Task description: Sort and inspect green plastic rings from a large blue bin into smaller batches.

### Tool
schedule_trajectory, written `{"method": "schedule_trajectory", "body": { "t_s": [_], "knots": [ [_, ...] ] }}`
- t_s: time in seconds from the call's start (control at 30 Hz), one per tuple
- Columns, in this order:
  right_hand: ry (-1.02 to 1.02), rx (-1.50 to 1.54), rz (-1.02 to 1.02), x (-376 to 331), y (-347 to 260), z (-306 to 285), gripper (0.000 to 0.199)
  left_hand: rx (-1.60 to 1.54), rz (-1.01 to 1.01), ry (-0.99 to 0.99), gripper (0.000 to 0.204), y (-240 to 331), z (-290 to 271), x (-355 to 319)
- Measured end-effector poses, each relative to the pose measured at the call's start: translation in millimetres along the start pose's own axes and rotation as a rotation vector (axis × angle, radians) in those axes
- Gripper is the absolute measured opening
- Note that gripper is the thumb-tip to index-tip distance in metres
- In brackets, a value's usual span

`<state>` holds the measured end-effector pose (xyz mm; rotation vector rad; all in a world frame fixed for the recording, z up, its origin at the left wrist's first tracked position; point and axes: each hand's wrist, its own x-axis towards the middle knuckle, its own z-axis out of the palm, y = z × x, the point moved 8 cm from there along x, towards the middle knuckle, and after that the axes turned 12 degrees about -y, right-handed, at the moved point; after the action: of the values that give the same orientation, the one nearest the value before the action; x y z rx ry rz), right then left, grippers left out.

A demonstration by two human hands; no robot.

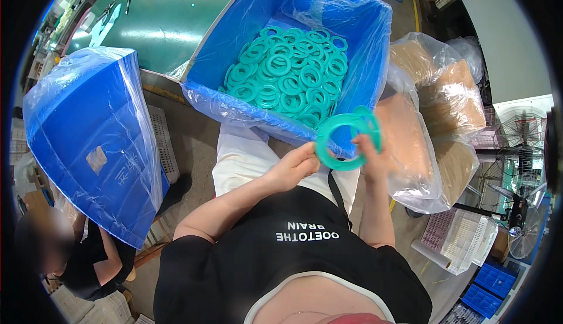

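Observation:
In front of my waist, near the front edge of a blue bin [360, 24], I hold teal plastic rings. My left hand [300, 161] is closed in a pinch on the left rim of one flat ring [324, 135]. My right hand [375, 158] is at the right side of that ring, its fingers bent, and at least one more teal ring [370, 122] shows there. Motion smears the right hand, so how many rings it grips is unclear. Inside the film-lined bin lies a heap of similar teal rings [278, 64].
Left of me, a person [102, 253] is beside another film-covered blue bin [88, 124]. A green table [170, 24] with tools is at the far left. Plastic-wrapped brown cartons [451, 95] stand at the right, with a fan [519, 171] and white crates [463, 239] beyond.

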<state>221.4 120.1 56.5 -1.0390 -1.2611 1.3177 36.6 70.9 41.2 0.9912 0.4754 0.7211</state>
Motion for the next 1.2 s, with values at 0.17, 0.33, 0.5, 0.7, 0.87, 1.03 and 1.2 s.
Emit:
{"method": "schedule_trajectory", "body": {
  "t_s": [0.17, 0.33, 0.5, 0.7, 0.87, 1.03, 1.2],
  "knots": [
    [0.397, 0.940, -0.227, 22, -40, -72, 0.045, -0.169, -0.104, 0.019, 0.021, -24, -12, -1],
    [0.081, 0.899, 0.048, 20, -11, -24, 0.053, -0.299, -0.163, 0.141, 0.021, -51, -25, -2],
    [-0.236, 0.929, 0.155, 7, 17, 44, 0.053, -0.166, -0.153, 0.253, 0.025, -36, -23, 3],
    [-0.338, 0.907, 0.331, 0, 33, 70, 0.069, 0.003, -0.003, 0.264, 0.029, -35, -35, -1],
    [-0.479, 0.761, 0.583, -20, 51, 78, 0.080, -0.119, 0.005, 0.390, 0.026, -6, -36, -2],
    [-0.317, 0.450, 0.888, -40, 57, 89, 0.076, 0.494, -0.052, 0.089, 0.025, 18, -33, 8],
    [-0.522, 0.301, 0.759, -41, 47, 96, 0.070, 0.320, -0.107, -0.155, 0.024, 8, -18, 1]
  ]
}}
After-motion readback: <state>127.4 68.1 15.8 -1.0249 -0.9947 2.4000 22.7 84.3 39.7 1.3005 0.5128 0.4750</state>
